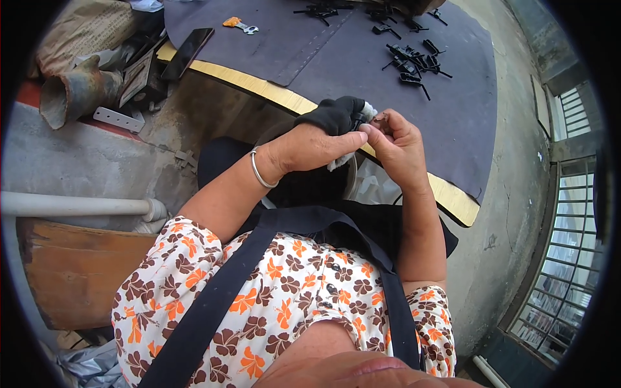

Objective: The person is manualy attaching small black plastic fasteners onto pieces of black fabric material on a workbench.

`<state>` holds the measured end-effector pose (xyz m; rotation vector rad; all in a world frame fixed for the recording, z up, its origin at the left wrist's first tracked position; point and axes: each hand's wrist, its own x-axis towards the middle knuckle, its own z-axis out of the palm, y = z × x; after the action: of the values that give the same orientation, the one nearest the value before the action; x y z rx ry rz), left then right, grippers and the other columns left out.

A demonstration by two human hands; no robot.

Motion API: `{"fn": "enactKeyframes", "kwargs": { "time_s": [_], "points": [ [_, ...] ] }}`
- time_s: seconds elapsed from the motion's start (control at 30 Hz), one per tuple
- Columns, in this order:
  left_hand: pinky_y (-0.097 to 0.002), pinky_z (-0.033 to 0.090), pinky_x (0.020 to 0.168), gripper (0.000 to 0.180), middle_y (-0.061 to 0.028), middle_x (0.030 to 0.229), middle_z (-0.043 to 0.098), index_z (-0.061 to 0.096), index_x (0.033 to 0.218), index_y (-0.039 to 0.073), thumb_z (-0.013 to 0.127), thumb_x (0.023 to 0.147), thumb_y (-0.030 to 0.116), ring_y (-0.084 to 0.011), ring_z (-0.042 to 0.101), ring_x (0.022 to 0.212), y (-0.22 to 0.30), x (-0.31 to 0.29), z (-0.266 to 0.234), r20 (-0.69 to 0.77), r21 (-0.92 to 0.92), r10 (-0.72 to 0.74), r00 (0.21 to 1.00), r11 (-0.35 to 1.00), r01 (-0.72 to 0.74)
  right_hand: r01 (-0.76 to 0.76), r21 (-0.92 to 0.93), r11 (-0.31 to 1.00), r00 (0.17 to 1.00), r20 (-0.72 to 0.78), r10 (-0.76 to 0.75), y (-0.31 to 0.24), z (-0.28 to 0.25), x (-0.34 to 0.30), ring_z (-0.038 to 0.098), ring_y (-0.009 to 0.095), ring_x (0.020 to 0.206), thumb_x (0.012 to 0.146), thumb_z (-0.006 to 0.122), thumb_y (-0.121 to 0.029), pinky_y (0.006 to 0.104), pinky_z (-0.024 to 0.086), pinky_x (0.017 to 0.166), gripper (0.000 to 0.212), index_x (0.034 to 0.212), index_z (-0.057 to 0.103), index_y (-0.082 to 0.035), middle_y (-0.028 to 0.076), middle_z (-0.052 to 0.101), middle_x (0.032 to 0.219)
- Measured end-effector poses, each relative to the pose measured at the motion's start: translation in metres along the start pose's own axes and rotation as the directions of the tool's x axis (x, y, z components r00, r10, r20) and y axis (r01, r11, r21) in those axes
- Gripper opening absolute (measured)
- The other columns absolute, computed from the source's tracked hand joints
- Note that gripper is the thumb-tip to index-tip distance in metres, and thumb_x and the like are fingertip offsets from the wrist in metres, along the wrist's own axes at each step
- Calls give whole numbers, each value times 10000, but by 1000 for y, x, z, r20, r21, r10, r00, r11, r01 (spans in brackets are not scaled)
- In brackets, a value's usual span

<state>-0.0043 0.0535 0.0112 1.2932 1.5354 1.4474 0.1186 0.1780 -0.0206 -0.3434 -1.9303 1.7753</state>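
Observation:
Both of my hands meet over the near edge of the table. Black cloth covers the fingers of my left hand (310, 132), with white material showing at the tips; its thumb is bare and presses inward. A small dark piece (359, 121) shows between the hands, too hidden to name. My right hand (398, 145) is closed in a pinch against the left fingertips, and what it grips is covered by its own fingers. Farther off on the table lie several small black metal parts with thin rods (414, 61), some heaped, others loose.
The table (362, 58) has a dark grey cover and a yellowish edge. On it, an orange-handled wrench-shaped tool (240, 26) lies near a black phone (187, 53). At left are a rusty pipe piece (71, 97), a perforated white bracket (119, 119) and white pipes (77, 205). A barred window (563, 252) is right.

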Motion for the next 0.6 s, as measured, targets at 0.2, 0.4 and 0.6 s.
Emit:
{"fn": "enactKeyframes", "kwargs": {
  "time_s": [0.2,0.4,0.6],
  "points": [
    [-315,458,657,241,-123,815,590,517,1013,-39,532,810,91,-182,552,698,-12,-1,0,-74,42,67,995,997,-64,34,-236,971,995,101,-11,-19,1,-3,383,41,610,901,564,-174,205,344,536,202,785,536,-11,-63,456,653],
    [-340,451,727,181,-155,875,588,521,977,-41,499,823,51,-258,562,794,-16,-5,-3,5,397,312,950,871,-288,2,-321,947,993,111,35,-5,10,-1,374,73,590,938,494,-255,254,360,524,349,729,527,22,-19,430,596],
    [-358,439,821,238,-186,1007,571,538,1049,-12,508,829,74,-318,550,912,-17,-20,-10,100,524,267,958,805,-279,-45,-347,937,983,152,103,-7,17,-4,369,68,595,941,487,-268,260,357,525,358,721,526,12,-16,425,592]
  ]
}}
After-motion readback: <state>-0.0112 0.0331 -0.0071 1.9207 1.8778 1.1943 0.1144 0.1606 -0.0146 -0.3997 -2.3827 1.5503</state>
